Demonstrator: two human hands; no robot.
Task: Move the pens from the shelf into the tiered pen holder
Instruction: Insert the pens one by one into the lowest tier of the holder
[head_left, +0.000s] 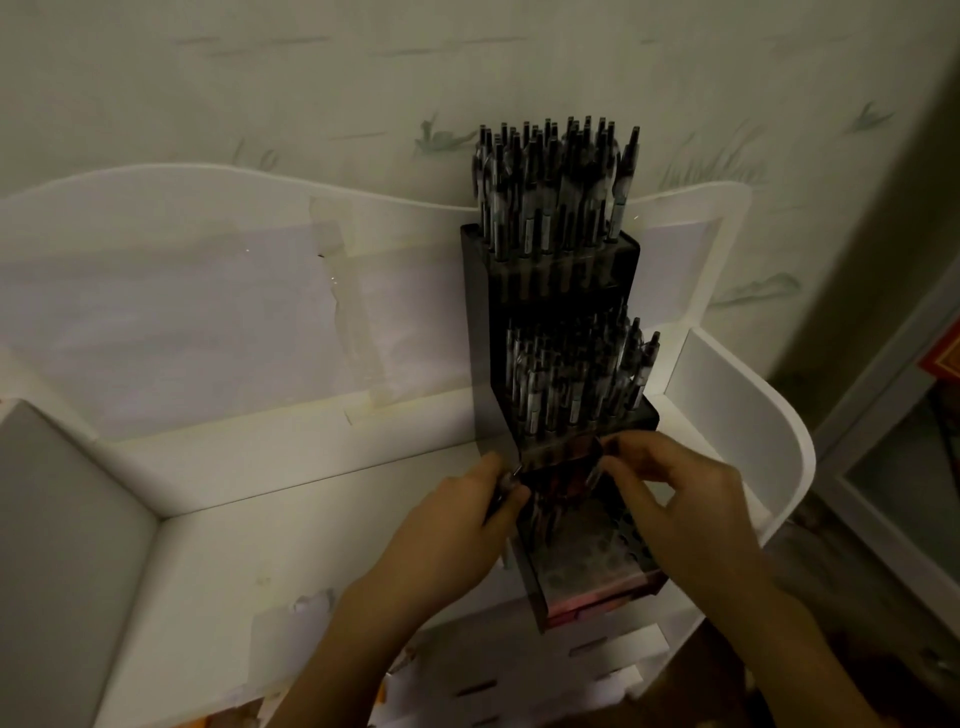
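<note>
Two tiers of the tiered pen holder are already crammed with pens, and it stands at the right end of the white shelf, against its back panel. The left hand pinches a few dark pens beside the lowest tier; the right hand curls over that tier's top, though whether it holds anything I cannot tell. Feeding several at once looks risky: they could jam or spill onto the shelf.
</note>
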